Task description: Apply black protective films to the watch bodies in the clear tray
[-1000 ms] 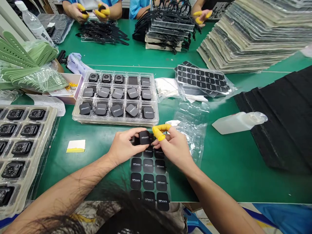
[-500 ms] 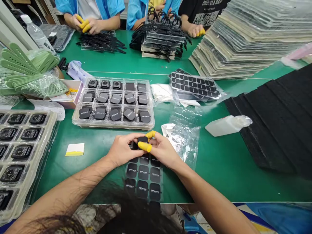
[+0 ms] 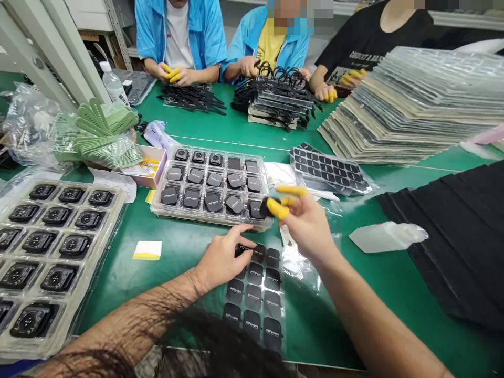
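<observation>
My right hand (image 3: 305, 220), with yellow finger covers on thumb and finger, pinches a small black piece (image 3: 269, 207) at the front right corner of the clear tray (image 3: 173, 210). Blur hides whether this piece is a watch body or a label. Several black squares marked HiFuture (image 3: 213, 202) lie in the tray's pockets, some tilted; watch bodies (image 3: 199, 157) show in its back row. My left hand (image 3: 224, 257) closes its thumb and fingers at the far left corner of a sheet of black HiFuture labels (image 3: 254, 297), which lies in front of me.
At left stands a tray of watch bodies (image 3: 57, 215). A white-and-yellow pad (image 3: 147, 250), a clear bottle (image 3: 389, 237), black foam (image 3: 452, 226) and more label sheets (image 3: 331, 169) lie around. Across the table, co-workers' hands (image 3: 173, 75) work beside black straps (image 3: 192, 98) and stacked trays (image 3: 409, 110).
My hands have parted. The right hand has moved forward and right to the tray's corner with the black piece, while the left stays by the label sheet. The view has tilted up and shifted left.
</observation>
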A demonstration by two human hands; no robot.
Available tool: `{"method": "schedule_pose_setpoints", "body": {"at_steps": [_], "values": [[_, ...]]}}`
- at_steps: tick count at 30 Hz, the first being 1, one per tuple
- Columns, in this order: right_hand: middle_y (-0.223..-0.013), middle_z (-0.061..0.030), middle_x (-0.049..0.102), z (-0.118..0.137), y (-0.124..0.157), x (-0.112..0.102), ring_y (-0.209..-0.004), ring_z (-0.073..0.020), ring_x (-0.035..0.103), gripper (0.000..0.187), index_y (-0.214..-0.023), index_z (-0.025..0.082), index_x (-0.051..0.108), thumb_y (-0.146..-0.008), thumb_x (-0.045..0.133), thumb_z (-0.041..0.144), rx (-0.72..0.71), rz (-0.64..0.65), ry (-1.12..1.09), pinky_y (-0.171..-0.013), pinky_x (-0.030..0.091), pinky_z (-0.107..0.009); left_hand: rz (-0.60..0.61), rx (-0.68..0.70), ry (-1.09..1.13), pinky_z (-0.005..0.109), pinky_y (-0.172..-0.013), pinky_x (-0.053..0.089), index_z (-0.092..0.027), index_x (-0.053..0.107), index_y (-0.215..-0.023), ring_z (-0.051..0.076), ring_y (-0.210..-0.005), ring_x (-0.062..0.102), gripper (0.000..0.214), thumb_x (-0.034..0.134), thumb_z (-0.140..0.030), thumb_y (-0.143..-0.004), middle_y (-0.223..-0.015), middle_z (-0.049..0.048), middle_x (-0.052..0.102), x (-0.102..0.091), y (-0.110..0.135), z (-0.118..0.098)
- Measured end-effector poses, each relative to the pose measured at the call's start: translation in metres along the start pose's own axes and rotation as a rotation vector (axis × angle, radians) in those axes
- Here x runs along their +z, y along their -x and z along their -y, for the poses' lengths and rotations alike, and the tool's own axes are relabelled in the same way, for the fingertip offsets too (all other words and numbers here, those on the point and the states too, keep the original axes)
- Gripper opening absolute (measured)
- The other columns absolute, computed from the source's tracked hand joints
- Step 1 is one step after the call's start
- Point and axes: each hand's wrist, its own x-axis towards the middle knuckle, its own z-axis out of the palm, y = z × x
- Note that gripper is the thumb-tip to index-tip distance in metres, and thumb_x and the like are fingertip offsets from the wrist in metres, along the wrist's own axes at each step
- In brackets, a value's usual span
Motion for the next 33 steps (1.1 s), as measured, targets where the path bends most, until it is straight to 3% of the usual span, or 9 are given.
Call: {"method": "schedule_pose_setpoints", "body": {"at_steps": [2, 6, 11, 14, 18, 21, 25, 29, 33], "values": [[-0.094, -0.0036, 0.076, 0.013, -0.054, 0.019, -0.082, -0.0189, 0.067, 0.031, -0.105, 0.022, 0.079, -0.082, 0.085, 0.042, -0.152, 0.018, 0.169, -0.08, 0.057, -0.035, -0.007, 0.046, -0.009, 0.037, -0.088, 0.069, -0.027, 0.065, -0.139, 0.025, -0.093, 0.086, 0.059, 0.067, -0.001, -0.086, -0.108, -0.0001, 0.089, 0.001, 0.001, 0.002], [-0.087, -0.0061, 0.074, 0.028, -0.132, 0.064, -0.083, -0.0219, 0.065, 0.021, -0.103, 0.017, 0.085, -0.089, 0.082, 0.032, -0.145, 0.13, 0.66, -0.085, 0.053, -0.037, 0.031, 0.005, 0.001, 0.04, -0.098, 0.069, -0.026, 0.067, -0.135, 0.025, -0.101, 0.086, 0.051, 0.064, -0.004, -0.09, -0.111, -0.0009, 0.088, 0.001, 0.0, 0.003], [-0.118, -0.0168, 0.074, 0.03, -0.144, 0.104, -0.103, -0.0294, 0.071, 0.032, -0.119, 0.018, 0.086, -0.099, 0.075, 0.039, -0.279, 0.244, 0.998, -0.092, 0.055, -0.04, 0.081, -0.049, -0.01, 0.041, -0.105, 0.066, -0.024, 0.067, -0.138, 0.026, -0.108, 0.085, 0.05, 0.062, -0.009, -0.091, -0.115, 0.0013, 0.088, -0.001, -0.001, 0.002], [-0.113, -0.0176, 0.077, 0.034, -0.147, 0.124, -0.101, -0.0303, 0.073, 0.032, -0.115, 0.015, 0.085, -0.091, 0.085, 0.035, -0.2, 0.343, 1.019, -0.093, 0.058, -0.041, 0.091, -0.036, -0.005, 0.044, -0.105, 0.066, -0.021, 0.067, -0.14, 0.028, -0.107, 0.085, 0.051, 0.061, -0.009, -0.09, -0.116, 0.0038, 0.088, 0.0, -0.002, 0.003], [-0.104, -0.0108, 0.081, 0.045, -0.151, 0.133, -0.096, -0.026, 0.074, 0.029, -0.106, 0.015, 0.08, -0.082, 0.091, 0.025, -0.106, 0.293, 0.837, -0.092, 0.061, -0.04, 0.075, -0.04, 0.02, 0.043, -0.102, 0.065, -0.021, 0.067, -0.138, 0.027, -0.103, 0.084, 0.051, 0.061, -0.008, -0.09, -0.115, 0.0037, 0.088, -0.001, -0.002, 0.003], [-0.104, -0.0064, 0.082, 0.049, -0.121, 0.112, -0.087, -0.0199, 0.075, 0.018, -0.102, 0.016, 0.075, -0.088, 0.084, 0.02, -0.204, 0.201, 0.574, -0.092, 0.062, -0.039, 0.059, -0.1, 0.041, 0.039, -0.09, 0.064, -0.023, 0.069, -0.134, 0.023, -0.085, 0.082, 0.048, 0.067, -0.01, -0.088, -0.113, 0.0032, 0.088, -0.003, -0.003, -0.001], [-0.101, -0.0054, 0.082, 0.033, -0.027, 0.049, -0.079, -0.0195, 0.079, 0.013, -0.102, 0.021, 0.07, -0.093, 0.078, 0.026, -0.283, 0.176, 0.202, -0.074, 0.065, -0.033, 0.041, -0.246, 0.158, 0.037, -0.075, 0.06, -0.019, 0.071, -0.133, 0.02, -0.072, 0.075, 0.056, 0.089, -0.029, -0.081, -0.11, 0.0093, 0.088, -0.008, -0.006, -0.01], [-0.101, -0.0063, 0.081, -0.002, 0.06, -0.009, -0.091, -0.0219, 0.081, 0.015, -0.1, 0.025, 0.075, -0.094, 0.071, 0.012, -0.541, 0.118, 0.274, -0.072, 0.068, -0.032, 0.007, -0.299, 0.375, 0.035, -0.088, 0.063, -0.014, 0.071, -0.137, 0.024, -0.093, 0.081, 0.075, 0.1, -0.032, -0.07, -0.109, 0.0123, 0.088, -0.009, -0.009, -0.011], [-0.104, -0.0064, 0.081, -0.028, 0.088, -0.024, -0.092, -0.0225, 0.081, 0.028, -0.104, 0.028, 0.078, -0.094, 0.065, 0.005, -0.674, 0.176, 0.288, -0.077, 0.07, -0.036, 0.012, -0.29, 0.335, 0.034, -0.088, 0.065, -0.014, 0.078, -0.13, 0.024, -0.094, 0.083, 0.062, 0.097, -0.028, -0.072, -0.105, 0.0091, 0.088, -0.008, -0.01, -0.009]]}}
